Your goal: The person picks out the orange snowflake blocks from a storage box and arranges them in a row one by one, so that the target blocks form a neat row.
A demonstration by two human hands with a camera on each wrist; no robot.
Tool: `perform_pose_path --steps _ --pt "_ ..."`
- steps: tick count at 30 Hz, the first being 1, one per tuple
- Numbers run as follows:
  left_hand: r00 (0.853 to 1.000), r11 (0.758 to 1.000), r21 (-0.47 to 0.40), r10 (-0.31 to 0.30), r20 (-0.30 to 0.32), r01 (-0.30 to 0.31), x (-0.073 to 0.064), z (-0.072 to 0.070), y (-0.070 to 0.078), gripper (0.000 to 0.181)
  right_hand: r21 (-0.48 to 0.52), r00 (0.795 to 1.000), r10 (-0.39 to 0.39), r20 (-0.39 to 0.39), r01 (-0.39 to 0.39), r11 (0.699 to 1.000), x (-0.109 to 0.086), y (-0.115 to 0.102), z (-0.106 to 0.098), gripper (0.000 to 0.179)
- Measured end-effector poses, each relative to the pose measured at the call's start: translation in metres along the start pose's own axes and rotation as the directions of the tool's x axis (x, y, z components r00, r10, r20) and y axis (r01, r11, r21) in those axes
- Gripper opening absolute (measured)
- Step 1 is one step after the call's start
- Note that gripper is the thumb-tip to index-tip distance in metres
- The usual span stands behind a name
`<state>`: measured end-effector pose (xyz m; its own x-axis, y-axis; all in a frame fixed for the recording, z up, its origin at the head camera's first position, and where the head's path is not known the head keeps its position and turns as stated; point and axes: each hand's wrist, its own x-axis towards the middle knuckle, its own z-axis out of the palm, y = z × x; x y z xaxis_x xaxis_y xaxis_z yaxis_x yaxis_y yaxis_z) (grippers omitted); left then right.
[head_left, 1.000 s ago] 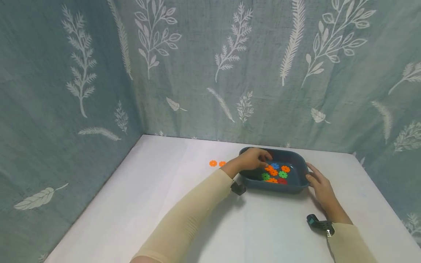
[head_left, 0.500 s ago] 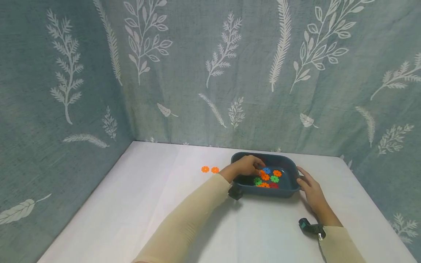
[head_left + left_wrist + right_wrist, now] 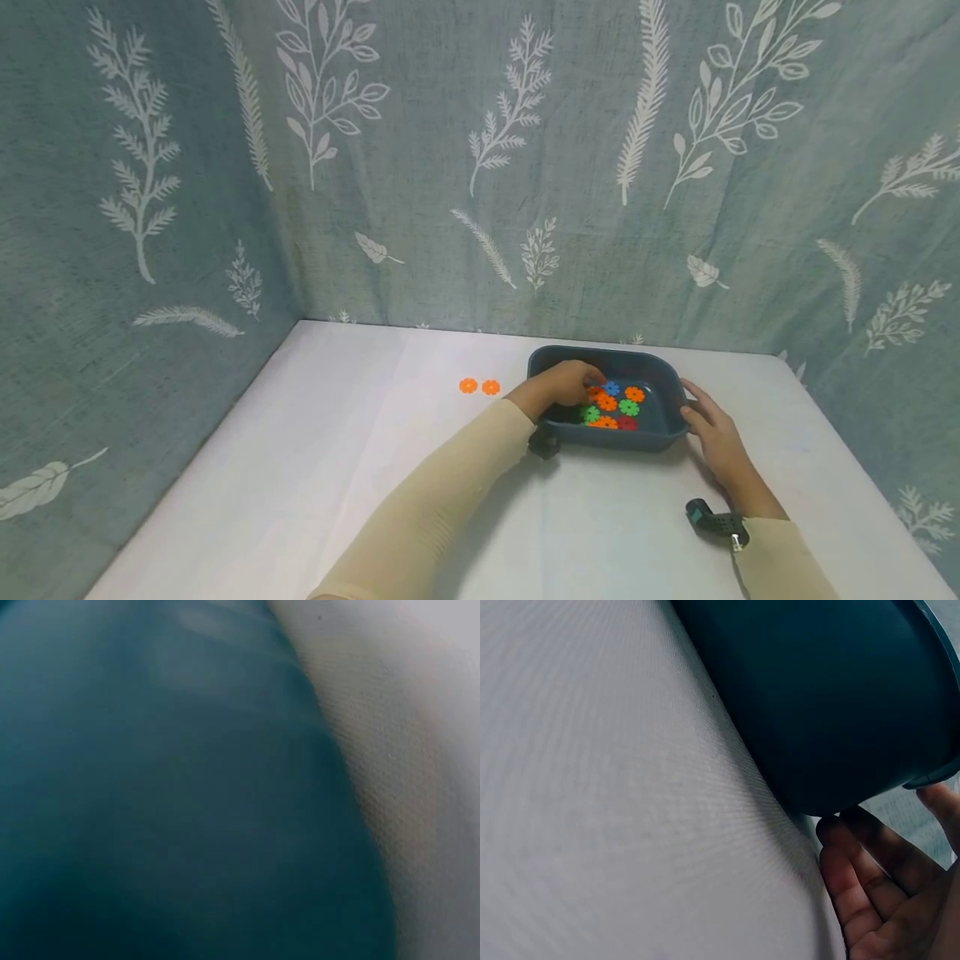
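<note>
A dark blue-green plastic tray stands near the back of the table. Flower-shaped plastic discs lie in it: several orange, green, one red and one blue. Reaching over the tray's left end, my left hand has its fingertips down at the orange and blue discs; I cannot tell whether it pinches one. My right hand touches the tray's right end. The right wrist view shows its fingertips against the outer wall. The tray's side fills most of the left wrist view.
Two orange discs lie side by side on the white table, left of the tray. A patterned green-grey curtain hangs along the table's back and sides. Dark bands with wrist cameras are on both wrists.
The head view has shifted, so the scene sits further left. Within the tray, my left fingers have lowered toward the discs. My right hand keeps its place at the right end.
</note>
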<state>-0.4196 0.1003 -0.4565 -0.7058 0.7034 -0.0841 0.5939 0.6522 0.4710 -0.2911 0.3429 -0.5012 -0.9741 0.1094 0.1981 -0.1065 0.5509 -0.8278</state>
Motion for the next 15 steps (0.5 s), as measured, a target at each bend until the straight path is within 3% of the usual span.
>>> perform_pose_path --steps 15 --pt "0.999 0.998 0.066 0.006 0.044 -0.009 0.0015 0.0019 0.0009 0.029 0.002 1.000 0.028 0.005 -0.028 1.000 -0.0016 -0.0047 -0.0018 0.062"
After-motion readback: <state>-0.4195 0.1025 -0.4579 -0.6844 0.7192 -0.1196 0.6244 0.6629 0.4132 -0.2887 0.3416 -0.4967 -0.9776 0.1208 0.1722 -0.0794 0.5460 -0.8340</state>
